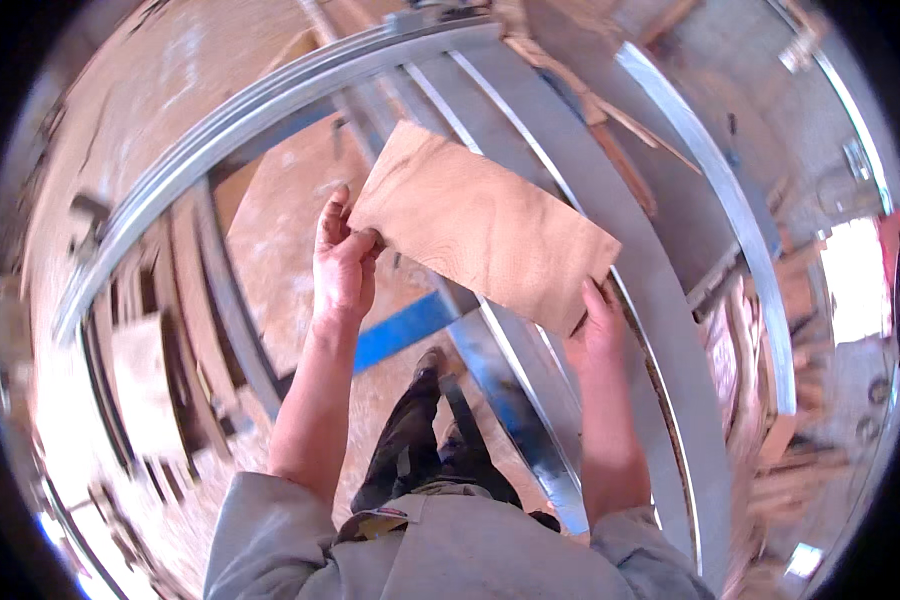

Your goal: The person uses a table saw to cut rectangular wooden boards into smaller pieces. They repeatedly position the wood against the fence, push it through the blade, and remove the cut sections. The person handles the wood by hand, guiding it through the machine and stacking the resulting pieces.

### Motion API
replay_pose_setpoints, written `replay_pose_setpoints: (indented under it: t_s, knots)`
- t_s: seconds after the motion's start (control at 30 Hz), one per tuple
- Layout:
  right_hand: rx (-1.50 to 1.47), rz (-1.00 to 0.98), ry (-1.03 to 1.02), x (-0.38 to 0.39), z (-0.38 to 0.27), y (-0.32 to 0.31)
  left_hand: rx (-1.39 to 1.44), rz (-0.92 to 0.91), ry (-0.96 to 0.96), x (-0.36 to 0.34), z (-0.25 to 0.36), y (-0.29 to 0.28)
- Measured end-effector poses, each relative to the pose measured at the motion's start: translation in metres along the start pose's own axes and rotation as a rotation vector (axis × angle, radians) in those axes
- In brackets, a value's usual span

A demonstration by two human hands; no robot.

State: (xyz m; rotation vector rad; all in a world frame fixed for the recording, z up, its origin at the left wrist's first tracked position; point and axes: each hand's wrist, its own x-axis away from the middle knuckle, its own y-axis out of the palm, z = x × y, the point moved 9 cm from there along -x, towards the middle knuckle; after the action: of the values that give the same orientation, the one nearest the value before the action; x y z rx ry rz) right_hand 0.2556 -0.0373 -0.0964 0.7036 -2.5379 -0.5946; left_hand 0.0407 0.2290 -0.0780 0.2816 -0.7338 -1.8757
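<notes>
I hold a rectangular piece of light plywood (480, 225) tilted in front of me, over a grey metal machine bed (655, 360) with long silver strips. My left hand (346, 250) grips its left end with the fingers closed round the corner. My right hand (598, 325) grips the lower right end, thumb along the edge, with most fingers hidden beneath the wood.
A long aluminium rail (220, 115) crosses at the upper left, and another silver rail (710, 150) runs down the right. Wooden strips and boards (150, 370) lie at the left, timber offcuts (780, 470) at the right. My legs and shoe show below the plywood, beside a blue frame (405, 325).
</notes>
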Motion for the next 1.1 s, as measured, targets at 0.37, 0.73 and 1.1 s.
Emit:
replay_pose_setpoints:
  t_s: [0.37,0.73,1.1]
  knots:
    - [-0.067,-0.532,0.467,0.262,0.142,0.052,0.052,0.176,-0.231,0.352,-0.009,-0.112]
    - [0.572,-1.347,0.740,0.504,0.275,0.071,-0.171,0.359,-0.061,0.651,0.093,-0.306]
    - [0.863,-1.961,0.361,0.860,0.369,0.065,0.301,1.280,0.367,0.977,0.087,-0.471]
